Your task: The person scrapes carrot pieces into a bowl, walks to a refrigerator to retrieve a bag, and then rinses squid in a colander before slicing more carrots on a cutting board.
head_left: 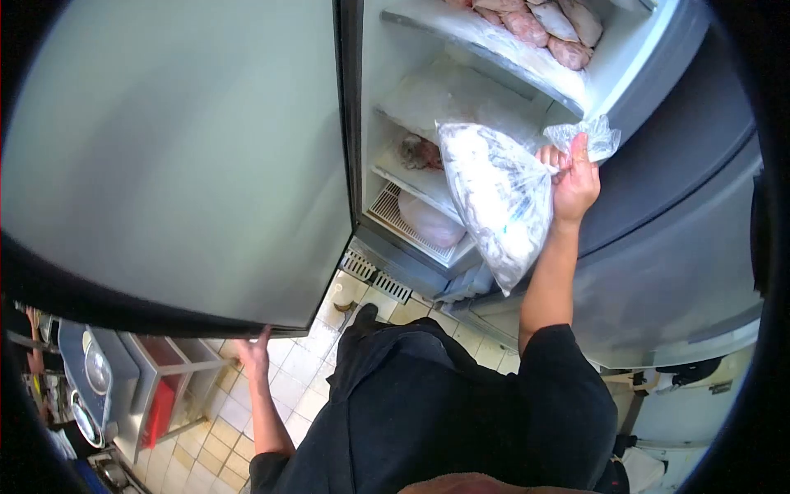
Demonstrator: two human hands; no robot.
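Right hand point(577, 188) clenches the bag point(498, 202) by its neck, likely against spills; left hand point(253, 358), grip unclear, seemingly steadies the door point(189, 165).

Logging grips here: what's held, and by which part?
The right hand holds a plastic bag by its gathered neck; the left hand touches the door at its edge.

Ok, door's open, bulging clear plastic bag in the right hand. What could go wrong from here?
Drop: only the right hand grips the bulging clear plastic bag, by its bunched neck; it might slip onto the pale tiled floor.
Snag: the bag hangs before the frosted white middle shelf; its edge might tear the thin plastic. Contact is unclear.
Knock: the left hand is at the wide grey door's edge; swinging it early could bump the bag.
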